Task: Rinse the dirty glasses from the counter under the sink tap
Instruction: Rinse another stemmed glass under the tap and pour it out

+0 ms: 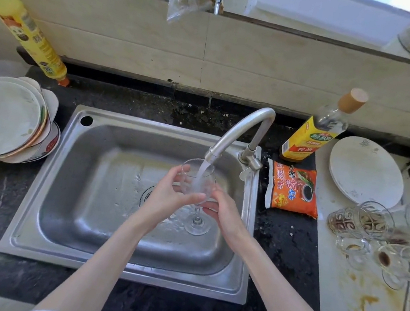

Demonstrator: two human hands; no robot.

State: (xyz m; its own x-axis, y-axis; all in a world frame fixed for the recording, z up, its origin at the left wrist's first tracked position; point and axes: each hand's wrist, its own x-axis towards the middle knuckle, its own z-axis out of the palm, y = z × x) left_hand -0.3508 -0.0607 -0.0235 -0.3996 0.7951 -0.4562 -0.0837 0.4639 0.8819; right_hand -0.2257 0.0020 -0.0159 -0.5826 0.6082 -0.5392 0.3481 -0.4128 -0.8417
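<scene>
Wineglass (197,181) upright under tap (240,131), catching the stream | both hands' fingers curl round the bowl, left (169,192), right (222,209), steadying it over sink (27,207) | dirty glasses (365,225) wait on tabletop.

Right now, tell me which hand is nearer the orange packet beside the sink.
Right. The right hand holds the wine glass on the side toward the orange packet; the left hand holds the glass's far side.
</scene>
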